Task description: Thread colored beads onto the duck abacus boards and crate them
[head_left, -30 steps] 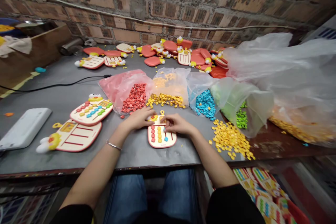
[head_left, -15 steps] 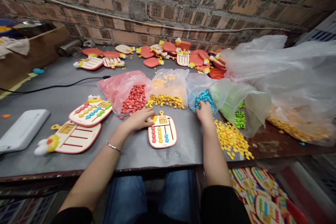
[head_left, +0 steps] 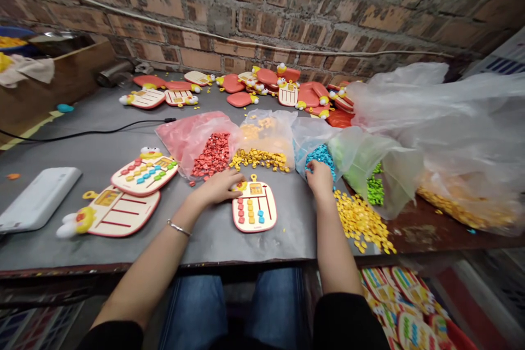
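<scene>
Right hand (head_left: 320,179) touches blue pieces (head_left: 321,153) — a heap (bagged)

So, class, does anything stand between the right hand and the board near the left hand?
Only the edge of the blue bag, close by the right hand; past it, grey tabletop runs to the board.

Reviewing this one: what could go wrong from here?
Spilling: the right forearm passes beside the loose yellow pieces, which reach close to the table's near edge; a sideways sweep might knock some off.

Mixing: that pile also lies close to the blue pieces at the right hand, so a wrong colour could get picked up.

Shifting: only the left hand is at the part-filled board; a bump might slide it.
</scene>
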The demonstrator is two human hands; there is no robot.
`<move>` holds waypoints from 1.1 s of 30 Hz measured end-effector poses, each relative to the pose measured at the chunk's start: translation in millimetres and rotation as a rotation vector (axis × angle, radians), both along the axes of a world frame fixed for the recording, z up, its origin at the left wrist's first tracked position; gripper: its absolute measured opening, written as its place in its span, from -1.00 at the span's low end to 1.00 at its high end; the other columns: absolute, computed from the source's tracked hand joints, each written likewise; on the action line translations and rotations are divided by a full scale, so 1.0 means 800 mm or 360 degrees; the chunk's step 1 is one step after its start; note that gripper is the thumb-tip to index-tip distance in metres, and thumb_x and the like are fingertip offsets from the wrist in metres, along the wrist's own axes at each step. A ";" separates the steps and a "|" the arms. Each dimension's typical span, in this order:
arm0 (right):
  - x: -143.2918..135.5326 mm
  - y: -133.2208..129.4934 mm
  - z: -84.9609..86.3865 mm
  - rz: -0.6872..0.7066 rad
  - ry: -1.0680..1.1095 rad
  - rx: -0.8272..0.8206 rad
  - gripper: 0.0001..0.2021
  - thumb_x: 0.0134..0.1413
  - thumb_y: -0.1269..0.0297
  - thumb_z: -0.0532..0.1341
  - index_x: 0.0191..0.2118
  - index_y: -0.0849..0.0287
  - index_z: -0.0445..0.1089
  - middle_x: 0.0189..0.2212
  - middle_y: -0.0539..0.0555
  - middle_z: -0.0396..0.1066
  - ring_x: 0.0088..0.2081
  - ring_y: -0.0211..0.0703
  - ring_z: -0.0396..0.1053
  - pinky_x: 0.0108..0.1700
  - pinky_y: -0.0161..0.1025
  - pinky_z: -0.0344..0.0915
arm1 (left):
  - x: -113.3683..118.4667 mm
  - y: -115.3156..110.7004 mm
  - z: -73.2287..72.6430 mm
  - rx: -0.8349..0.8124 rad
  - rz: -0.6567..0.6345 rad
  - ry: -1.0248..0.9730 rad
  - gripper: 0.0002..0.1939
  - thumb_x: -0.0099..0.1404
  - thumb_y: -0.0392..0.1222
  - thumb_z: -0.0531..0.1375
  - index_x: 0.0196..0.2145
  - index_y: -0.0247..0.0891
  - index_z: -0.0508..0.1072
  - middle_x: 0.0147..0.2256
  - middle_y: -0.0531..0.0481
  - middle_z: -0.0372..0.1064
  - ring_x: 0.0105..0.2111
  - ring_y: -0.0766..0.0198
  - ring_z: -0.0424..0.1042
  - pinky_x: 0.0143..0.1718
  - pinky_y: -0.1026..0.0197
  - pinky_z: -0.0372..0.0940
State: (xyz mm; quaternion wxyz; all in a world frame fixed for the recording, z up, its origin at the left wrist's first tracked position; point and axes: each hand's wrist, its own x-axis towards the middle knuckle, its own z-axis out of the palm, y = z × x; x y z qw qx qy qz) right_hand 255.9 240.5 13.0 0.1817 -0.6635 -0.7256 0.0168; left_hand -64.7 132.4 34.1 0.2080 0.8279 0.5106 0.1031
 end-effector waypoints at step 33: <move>-0.081 -0.062 0.030 0.1672 0.0633 -0.0766 -0.94 0.06 0.40 0.27 -0.41 0.24 0.43 -0.41 0.01 0.36 -0.37 -0.24 0.29 -0.31 -0.33 0.19 | 0.001 -0.001 -0.001 -0.0030 0.0073 0.0059 -0.71 0.24 -0.09 0.19 -0.07 -0.10 0.37 -0.12 -0.02 0.32 -0.09 0.12 0.32 -0.19 0.19 0.19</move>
